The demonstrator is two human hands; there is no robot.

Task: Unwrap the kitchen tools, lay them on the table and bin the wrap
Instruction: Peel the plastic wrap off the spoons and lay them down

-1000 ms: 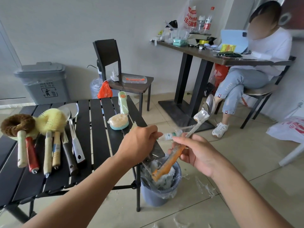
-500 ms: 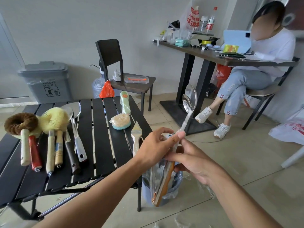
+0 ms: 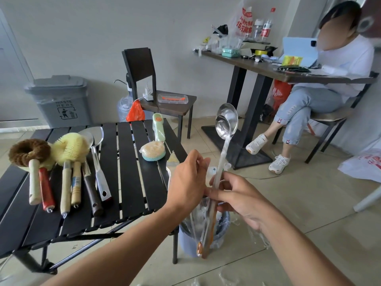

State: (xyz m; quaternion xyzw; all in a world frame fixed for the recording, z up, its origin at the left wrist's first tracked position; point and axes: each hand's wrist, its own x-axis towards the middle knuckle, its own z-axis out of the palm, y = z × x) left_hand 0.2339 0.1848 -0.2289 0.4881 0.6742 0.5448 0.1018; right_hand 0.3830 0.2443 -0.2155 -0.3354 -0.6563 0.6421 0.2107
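Above the small bin (image 3: 186, 242), both hands grip upright wrapped ladles (image 3: 223, 141); bowls point up.

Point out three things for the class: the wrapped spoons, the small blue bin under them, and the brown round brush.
wrapped spoons (image 3: 226, 120), head view, on the steel bowls.
small blue bin (image 3: 186, 240), head view, on its outer wall.
brown round brush (image 3: 28, 150), head view, on its bristle ring.

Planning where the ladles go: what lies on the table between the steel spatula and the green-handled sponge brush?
Head view: bare black slats separate the steel spatula from the green-handled sponge brush; nothing lies there.
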